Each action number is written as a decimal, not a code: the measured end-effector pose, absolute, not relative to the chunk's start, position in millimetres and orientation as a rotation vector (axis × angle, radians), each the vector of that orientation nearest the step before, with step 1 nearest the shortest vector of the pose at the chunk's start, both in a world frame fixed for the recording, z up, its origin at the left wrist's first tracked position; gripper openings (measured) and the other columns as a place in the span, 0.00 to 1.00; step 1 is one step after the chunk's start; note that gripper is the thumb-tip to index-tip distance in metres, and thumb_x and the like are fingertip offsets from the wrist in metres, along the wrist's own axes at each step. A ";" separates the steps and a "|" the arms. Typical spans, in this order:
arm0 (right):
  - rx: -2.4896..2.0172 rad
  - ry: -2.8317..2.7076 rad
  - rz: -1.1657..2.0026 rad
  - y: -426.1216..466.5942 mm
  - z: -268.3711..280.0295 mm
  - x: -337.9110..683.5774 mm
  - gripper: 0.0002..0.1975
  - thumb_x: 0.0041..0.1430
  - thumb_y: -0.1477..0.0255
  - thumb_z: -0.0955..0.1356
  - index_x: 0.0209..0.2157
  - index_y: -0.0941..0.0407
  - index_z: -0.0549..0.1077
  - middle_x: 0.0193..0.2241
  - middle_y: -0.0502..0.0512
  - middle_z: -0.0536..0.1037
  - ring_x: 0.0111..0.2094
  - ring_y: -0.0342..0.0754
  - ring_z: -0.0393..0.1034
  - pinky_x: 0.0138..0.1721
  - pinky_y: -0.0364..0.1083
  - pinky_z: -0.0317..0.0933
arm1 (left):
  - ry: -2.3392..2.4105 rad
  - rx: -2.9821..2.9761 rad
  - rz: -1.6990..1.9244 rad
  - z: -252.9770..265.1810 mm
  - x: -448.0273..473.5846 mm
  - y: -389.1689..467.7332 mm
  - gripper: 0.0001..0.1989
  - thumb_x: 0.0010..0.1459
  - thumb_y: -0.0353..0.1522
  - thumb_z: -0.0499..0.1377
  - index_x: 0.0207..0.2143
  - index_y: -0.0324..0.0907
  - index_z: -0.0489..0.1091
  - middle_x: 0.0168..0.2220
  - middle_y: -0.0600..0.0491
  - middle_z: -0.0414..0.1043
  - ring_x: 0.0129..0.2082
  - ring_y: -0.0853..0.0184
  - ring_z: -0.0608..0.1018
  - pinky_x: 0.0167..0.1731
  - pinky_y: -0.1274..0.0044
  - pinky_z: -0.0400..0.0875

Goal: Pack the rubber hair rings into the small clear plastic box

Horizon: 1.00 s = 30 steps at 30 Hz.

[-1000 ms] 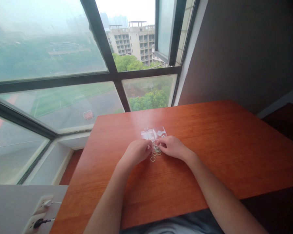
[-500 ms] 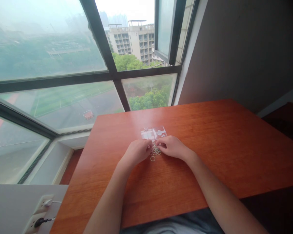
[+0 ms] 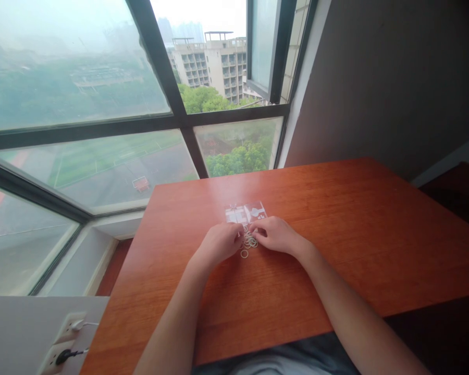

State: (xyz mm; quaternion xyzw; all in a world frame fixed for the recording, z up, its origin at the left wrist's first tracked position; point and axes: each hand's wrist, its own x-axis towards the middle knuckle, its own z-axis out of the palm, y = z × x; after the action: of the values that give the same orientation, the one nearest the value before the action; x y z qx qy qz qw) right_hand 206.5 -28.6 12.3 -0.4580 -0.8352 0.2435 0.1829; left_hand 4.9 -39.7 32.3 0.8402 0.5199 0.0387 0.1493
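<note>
A small pile of pale rings (image 3: 249, 241) lies on the wooden table between my hands. One loose ring (image 3: 244, 254) rests just in front of the pile. At the pile's left side, my left hand (image 3: 223, 241) is closed, its fingertips curled down at the rings. From the right, my right hand (image 3: 272, 234) reaches the pile with thumb and fingers pinched together. Whatever sits in either hand's fingertips is too small to make out. Right behind the hands lies a clear plastic bag (image 3: 244, 212) with white printing, its near edge partly covered by them.
The reddish-brown table (image 3: 336, 234) spreads out beneath both forearms. Beyond its far edge stands a dark-framed window (image 3: 234, 115), with one pane swung outward. A grey wall (image 3: 375, 88) rises at the right. Plugs sit in a wall socket (image 3: 64, 344) at lower left.
</note>
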 end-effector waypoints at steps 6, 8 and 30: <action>-1.315 -2.358 0.656 -28.6 13.2 206.5 0.10 0.57 0.75 0.65 0.37 0.52 0.78 0.30 0.50 0.80 0.29 0.43 0.69 0.32 0.41 0.55 | 1.715 2.311 0.412 32.5 -5.0 -32.6 0.07 0.58 0.34 0.53 0.33 0.45 0.71 0.29 0.54 0.75 0.26 0.69 0.72 0.26 0.79 0.57; -1.329 -2.357 0.632 -28.9 13.6 206.0 0.10 0.57 0.74 0.65 0.37 0.52 0.78 0.31 0.50 0.80 0.30 0.43 0.70 0.33 0.41 0.55 | 1.838 2.213 0.584 31.9 -9.2 -27.3 0.08 0.59 0.35 0.53 0.34 0.44 0.71 0.28 0.54 0.75 0.26 0.69 0.72 0.27 0.79 0.58; -1.361 -2.398 0.518 -31.3 13.4 202.0 0.10 0.59 0.72 0.65 0.38 0.51 0.78 0.32 0.50 0.80 0.32 0.45 0.71 0.33 0.42 0.54 | 1.811 2.113 0.780 15.9 -27.7 -5.3 0.11 0.58 0.36 0.53 0.35 0.42 0.73 0.26 0.55 0.73 0.25 0.71 0.71 0.27 0.80 0.60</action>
State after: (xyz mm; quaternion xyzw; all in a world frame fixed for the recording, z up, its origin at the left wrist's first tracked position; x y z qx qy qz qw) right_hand 202.0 -31.3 13.4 -0.4781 -0.8428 0.1822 0.1672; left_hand -27.7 -5.3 15.9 0.7254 0.6216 0.2679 0.1252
